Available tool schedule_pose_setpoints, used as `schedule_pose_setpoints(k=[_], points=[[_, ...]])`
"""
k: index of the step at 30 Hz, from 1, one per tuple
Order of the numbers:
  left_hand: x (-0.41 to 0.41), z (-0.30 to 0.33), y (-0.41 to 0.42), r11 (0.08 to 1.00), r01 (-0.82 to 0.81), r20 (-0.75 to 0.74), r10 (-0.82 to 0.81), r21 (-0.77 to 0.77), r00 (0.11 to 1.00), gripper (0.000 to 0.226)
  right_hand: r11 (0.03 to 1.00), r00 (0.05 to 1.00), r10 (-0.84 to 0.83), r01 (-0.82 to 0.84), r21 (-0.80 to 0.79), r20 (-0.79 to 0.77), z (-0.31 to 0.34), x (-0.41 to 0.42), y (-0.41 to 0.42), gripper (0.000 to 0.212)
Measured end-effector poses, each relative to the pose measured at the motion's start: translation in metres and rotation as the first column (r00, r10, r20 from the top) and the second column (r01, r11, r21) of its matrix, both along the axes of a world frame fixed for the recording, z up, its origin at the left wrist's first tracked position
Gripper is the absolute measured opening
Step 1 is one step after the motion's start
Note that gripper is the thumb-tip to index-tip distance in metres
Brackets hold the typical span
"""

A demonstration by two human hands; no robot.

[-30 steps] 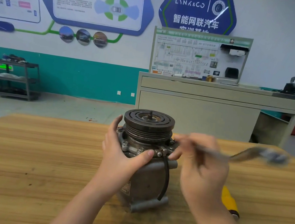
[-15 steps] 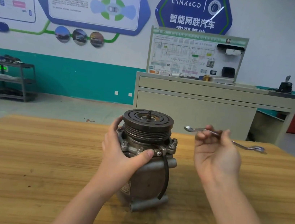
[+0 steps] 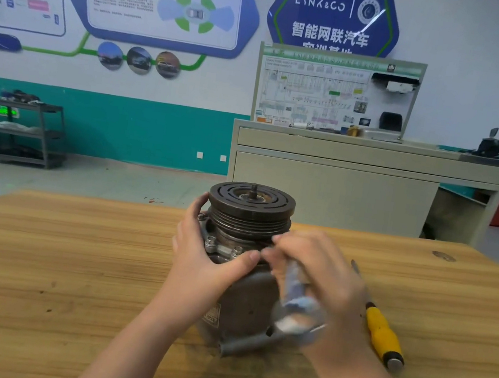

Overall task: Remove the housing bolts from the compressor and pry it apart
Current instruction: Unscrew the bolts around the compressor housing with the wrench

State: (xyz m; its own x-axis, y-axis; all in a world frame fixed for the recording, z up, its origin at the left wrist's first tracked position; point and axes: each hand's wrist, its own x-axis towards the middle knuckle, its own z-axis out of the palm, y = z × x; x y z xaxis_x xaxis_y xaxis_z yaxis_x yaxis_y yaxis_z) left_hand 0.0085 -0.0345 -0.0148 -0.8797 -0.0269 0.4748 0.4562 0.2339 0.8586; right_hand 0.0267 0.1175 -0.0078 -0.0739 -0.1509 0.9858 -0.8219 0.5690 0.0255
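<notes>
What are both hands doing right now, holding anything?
Left hand: grips the grey metal compressor at its bolt flange, thumb in front.
Right hand: curled round a blurred silvery metal wrench, in motion at the flange.

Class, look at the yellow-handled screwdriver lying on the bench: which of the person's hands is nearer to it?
Right. The right hand is just beside the yellow-handled screwdriver, holding a blurred wrench at the compressor. The left hand grips the compressor's far side.
</notes>
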Motion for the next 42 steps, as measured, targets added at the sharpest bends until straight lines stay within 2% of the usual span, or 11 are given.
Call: schedule_pose_setpoints(k=[2,4,7,10,14,22,29,31,33,37,42], points=[[0.0,0.0,0.0,1.0,-0.002,0.002,0.002,-0.007,1.0,0.088,0.999,0.998,-0.048,0.048,0.003,-0.042,-0.006,-0.002,-0.002,0.012],[-0.001,-0.001,0.0,1.0,-0.01,-0.013,0.009,-0.009,1.0,0.089,0.956,0.99,0.132,-0.117,-0.269,0.039,-0.008,-0.003,-0.005,0.026],[0.0,-0.001,0.0,1.0,0.002,-0.009,-0.002,0.006,1.0,0.09,0.511,0.82,0.567,-0.271,-0.816,0.082,0.003,-0.01,0.001,0.032],[-0.001,-0.001,-0.001,1.0,0.007,0.005,-0.007,0.005,1.0,0.096,0.029,0.427,0.904,-0.099,-0.995,-0.016,0.019,-0.022,0.019,0.035],[-0.001,-0.001,-0.001,1.0,0.014,0.016,-0.015,0.003,1.0,0.096,-0.155,0.341,0.923,-0.087,-0.984,-0.176,0.023,-0.026,0.026,0.03],[-0.001,-0.002,-0.001,1.0,0.008,0.006,-0.008,0.003,1.0,0.098,0.489,0.76,0.634,-0.252,-0.835,0.142,0.02,-0.009,0.011,0.021],[-0.001,-0.001,-0.001,1.0,0.011,0.015,-0.011,-0.007,1.0,0.099,0.99,0.994,0.108,-0.108,-0.086,0.0,0.0,-0.003,0.004,0.008],[-0.001,-0.001,-0.001,1.0,0.014,0.012,-0.013,-0.005,1.0,0.1,0.999,0.996,0.044,-0.045,-0.015,-0.077,-0.005,-0.004,0.0,0.007],[-0.001,-0.001,-0.002,1.0,0.014,0.011,-0.014,-0.018,1.0,0.101,0.953,0.98,0.2,-0.196,-0.232,-0.003,-0.008,-0.001,-0.008,0.021],[-0.002,0.0,-0.005,0.998,0.023,0.036,-0.02,-0.065,0.999,0.102,0.545,0.825,0.561,-0.304,-0.781,0.07,0.002,0.002,-0.01,0.033],[-0.001,0.001,-0.006,0.998,0.023,0.029,-0.021,-0.053,0.999,0.097,0.165,0.611,0.791,-0.227,-0.96,-0.008,0.019,-0.01,0.01,0.029]])
